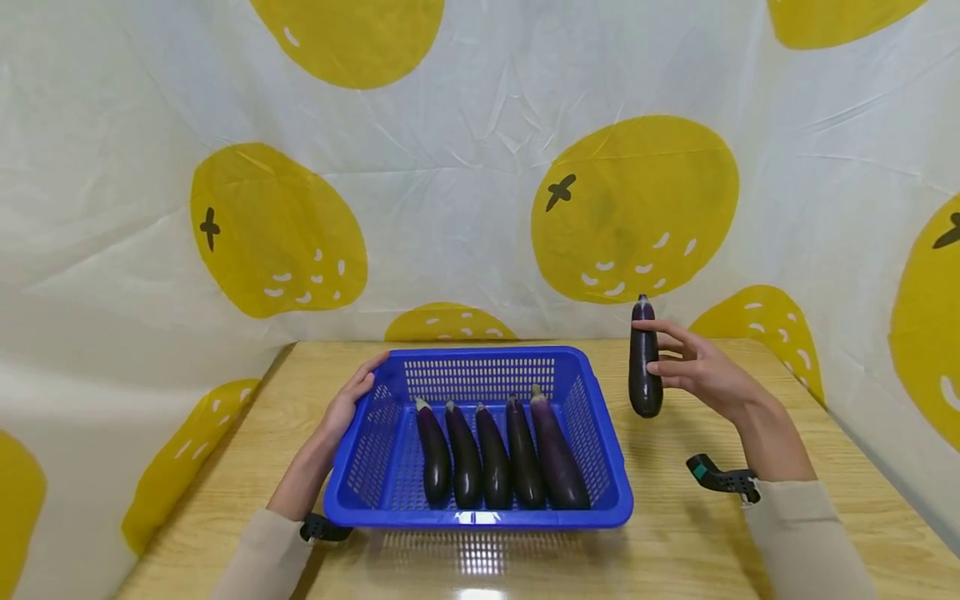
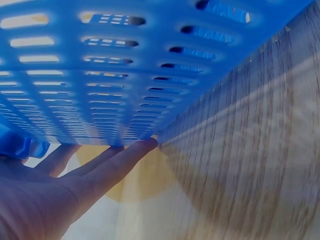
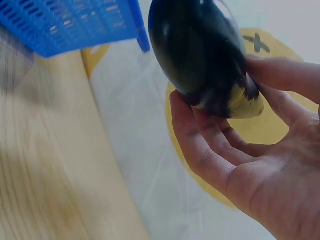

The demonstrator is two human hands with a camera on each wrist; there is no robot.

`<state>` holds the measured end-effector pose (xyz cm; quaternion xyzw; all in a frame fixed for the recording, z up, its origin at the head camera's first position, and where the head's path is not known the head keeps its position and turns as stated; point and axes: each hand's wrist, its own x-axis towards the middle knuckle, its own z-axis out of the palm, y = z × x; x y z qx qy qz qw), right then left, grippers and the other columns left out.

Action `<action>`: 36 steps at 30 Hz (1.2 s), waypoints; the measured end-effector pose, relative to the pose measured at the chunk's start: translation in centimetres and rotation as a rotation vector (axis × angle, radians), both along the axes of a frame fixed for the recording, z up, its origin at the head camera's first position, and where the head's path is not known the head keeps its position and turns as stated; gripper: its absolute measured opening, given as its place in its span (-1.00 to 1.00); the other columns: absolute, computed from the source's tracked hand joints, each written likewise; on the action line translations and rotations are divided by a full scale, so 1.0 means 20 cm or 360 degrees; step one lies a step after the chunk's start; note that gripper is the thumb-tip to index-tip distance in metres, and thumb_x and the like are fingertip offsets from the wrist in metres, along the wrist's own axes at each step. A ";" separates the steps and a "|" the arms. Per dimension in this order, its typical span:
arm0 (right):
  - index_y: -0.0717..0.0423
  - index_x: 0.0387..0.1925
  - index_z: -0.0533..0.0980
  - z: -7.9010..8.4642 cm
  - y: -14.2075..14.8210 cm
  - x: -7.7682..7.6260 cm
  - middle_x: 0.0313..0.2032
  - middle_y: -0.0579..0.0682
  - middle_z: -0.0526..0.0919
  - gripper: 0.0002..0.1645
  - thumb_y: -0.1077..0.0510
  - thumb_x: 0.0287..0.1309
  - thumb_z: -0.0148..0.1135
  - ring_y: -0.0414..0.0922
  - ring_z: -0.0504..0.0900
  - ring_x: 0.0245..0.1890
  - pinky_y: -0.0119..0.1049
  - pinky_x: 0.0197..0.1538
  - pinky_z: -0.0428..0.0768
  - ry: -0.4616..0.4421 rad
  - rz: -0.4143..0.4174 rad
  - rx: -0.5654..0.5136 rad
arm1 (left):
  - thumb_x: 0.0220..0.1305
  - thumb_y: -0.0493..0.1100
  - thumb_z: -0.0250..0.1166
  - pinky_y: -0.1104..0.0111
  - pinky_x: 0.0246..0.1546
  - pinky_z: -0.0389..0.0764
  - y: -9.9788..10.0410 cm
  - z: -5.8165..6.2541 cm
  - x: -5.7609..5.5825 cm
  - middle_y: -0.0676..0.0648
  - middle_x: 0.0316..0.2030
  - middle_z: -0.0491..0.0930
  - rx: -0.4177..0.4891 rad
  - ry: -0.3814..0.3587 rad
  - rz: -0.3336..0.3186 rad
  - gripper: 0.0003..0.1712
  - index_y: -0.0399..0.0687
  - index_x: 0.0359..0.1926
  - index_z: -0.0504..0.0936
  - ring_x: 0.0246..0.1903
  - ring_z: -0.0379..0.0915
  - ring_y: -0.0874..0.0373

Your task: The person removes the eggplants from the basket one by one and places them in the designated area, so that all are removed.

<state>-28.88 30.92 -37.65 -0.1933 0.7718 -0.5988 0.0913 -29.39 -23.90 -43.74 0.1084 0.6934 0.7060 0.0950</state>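
A dark purple eggplant (image 1: 645,367) stands upright in the air to the right of the basket, its stem end up. My right hand (image 1: 701,371) pinches it between thumb and fingers; the right wrist view shows the same eggplant (image 3: 200,55) close up in the fingertips. My left hand (image 1: 348,400) rests against the left side of a blue plastic basket (image 1: 480,518), near its far corner. In the left wrist view, straight fingers (image 2: 112,172) touch the basket's slotted outer wall. Inside the basket several eggplants (image 1: 495,458) lie side by side, stems toward the back.
The basket stands on a wooden table (image 1: 675,533) with light grain. Behind the table and at its sides hangs a white cloth (image 1: 450,225) printed with large yellow fruit. A black strap (image 1: 723,479) with a bracket sits on the right wrist.
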 end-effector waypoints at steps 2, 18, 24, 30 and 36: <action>-0.05 0.59 0.16 -0.02 0.02 -0.01 0.25 0.18 0.28 -0.25 0.26 0.48 0.13 -0.12 0.62 0.06 -0.24 0.04 0.68 -0.0009 -0.0027 0.0010 | 0.71 0.02 -0.31 0.49 0.18 0.46 0.00 0.00 0.00 -0.12 0.64 -0.04 -0.0005 -0.0003 0.0007 -0.38 0.10 0.66 -0.01 0.46 0.08 -0.01; -0.17 0.62 0.10 -0.19 0.08 -0.11 0.45 0.47 0.10 -0.14 0.16 0.43 0.23 0.01 0.51 0.14 -0.18 0.08 0.67 -0.0138 -0.0223 0.0064 | 0.71 0.02 -0.30 0.52 0.16 0.46 0.00 0.01 0.00 -0.15 0.64 -0.08 -0.0009 0.0031 -0.0006 -0.37 0.04 0.66 -0.03 0.37 0.20 0.18; -0.09 0.63 0.07 -0.26 0.09 -0.15 0.50 0.48 0.04 -0.13 0.15 0.44 0.23 0.31 0.31 0.35 -0.10 0.13 0.64 -0.0139 -0.0318 0.0110 | 0.71 0.03 -0.30 0.49 0.17 0.48 0.00 0.00 0.00 -0.15 0.65 -0.08 -0.0025 0.0016 -0.0011 -0.37 0.07 0.67 -0.04 0.45 0.10 0.03; 0.09 0.57 0.16 -0.31 0.07 -0.16 0.50 0.50 0.08 -0.19 0.14 0.42 0.26 0.33 0.31 0.38 -0.14 0.09 0.67 -0.0107 -0.0405 0.0161 | 0.71 0.00 -0.30 0.49 0.17 0.47 0.00 0.00 0.00 -0.12 0.65 -0.07 -0.0013 0.0018 -0.0001 -0.37 0.05 0.66 -0.04 0.44 0.11 0.06; 0.19 0.54 0.20 -0.34 0.05 -0.18 0.43 0.56 0.18 -0.18 0.12 0.39 0.31 -0.02 0.60 0.05 -0.27 -0.06 0.73 -0.0172 -0.0504 0.0205 | 0.71 0.00 -0.29 0.49 0.15 0.50 0.00 0.00 0.00 -0.13 0.64 -0.05 -0.0009 0.0016 -0.0004 -0.38 0.04 0.66 -0.03 0.39 0.18 0.14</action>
